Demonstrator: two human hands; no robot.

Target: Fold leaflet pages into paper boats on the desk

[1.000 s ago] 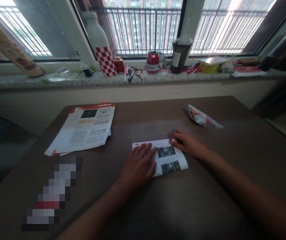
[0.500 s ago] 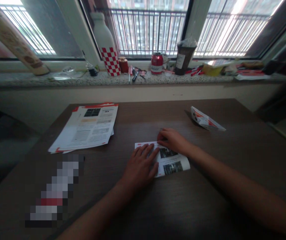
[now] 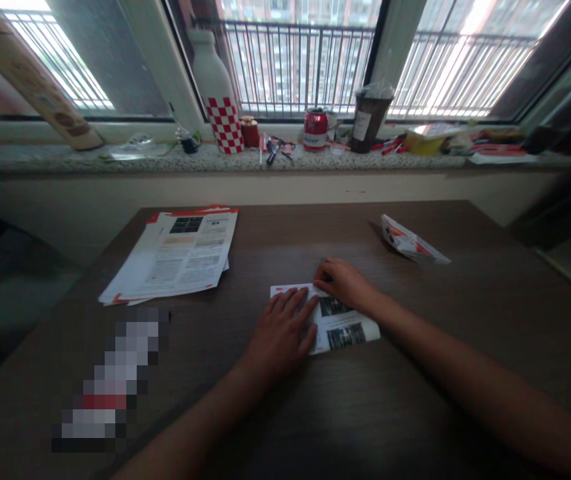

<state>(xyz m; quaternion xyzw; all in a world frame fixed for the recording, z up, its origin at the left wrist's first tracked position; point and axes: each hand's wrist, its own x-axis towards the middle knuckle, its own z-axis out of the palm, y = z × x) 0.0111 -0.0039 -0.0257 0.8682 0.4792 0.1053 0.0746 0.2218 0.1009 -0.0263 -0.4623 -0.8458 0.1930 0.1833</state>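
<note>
A folded sheet of printed paper [image 3: 348, 333] lies on the dark wooden table, with dark pictures on its upper face. My left hand [image 3: 282, 330] rests flat across its left part, fingers spread. At the far edge of the sheet, my right hand [image 3: 342, 281] has its fingers curled and closed on the paper; the fingertips are partly hidden. The sheet's near right corner bulges up a little. Farther right on the table sits a folded paper piece [image 3: 410, 241] in white and orange, apart from both hands.
A stack of printed sheets [image 3: 190, 257] lies at the table's far left. Nearer, a long blurred-out object [image 3: 120, 377] lies left of my arm. Along the windowsill stand a checkered bottle [image 3: 222, 120], a red can [image 3: 315, 130], a dark cup [image 3: 366, 120] and small clutter.
The view has shifted very slightly. Both hands and the folded sheet hold nearly the same positions on the table.
</note>
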